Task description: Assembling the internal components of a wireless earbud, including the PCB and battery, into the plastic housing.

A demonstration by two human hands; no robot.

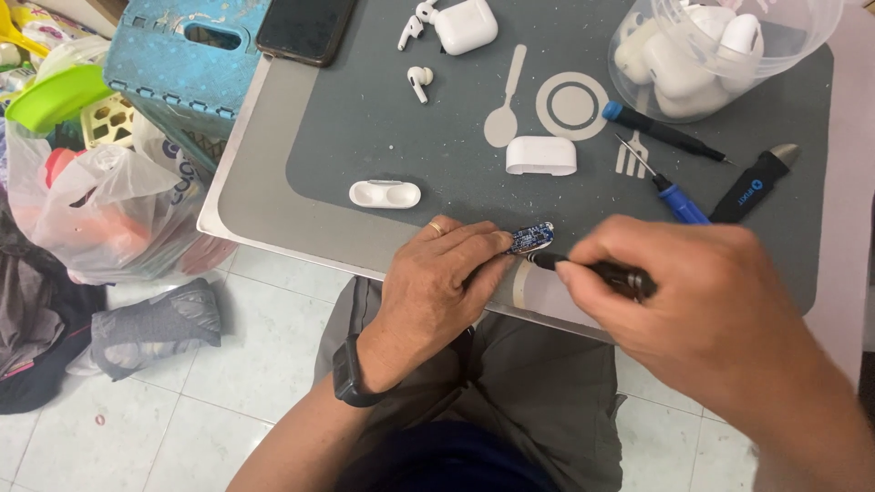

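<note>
My left hand (pixel 437 287) pinches a small blue circuit board (pixel 532 238) at the near edge of the grey mat (pixel 365 118). My right hand (pixel 702 301) grips a black tool (pixel 583 267) whose tip touches the board's near end. Both hands sit at the front edge of the table. A ring is on one left finger and a black band on the left wrist.
On the mat lie a white case shell (pixel 540 156), a white inner tray (pixel 385 193), earbuds (pixel 419 82), a closed white case (pixel 465 25), screwdrivers (pixel 661 130), a blue-handled pick (pixel 670 193), a black pry tool (pixel 755 184) and a clear bowl of cases (pixel 711 46). A phone (pixel 305 27) lies on a blue crate (pixel 187 64). Plastic bags (pixel 100 205) stand at left.
</note>
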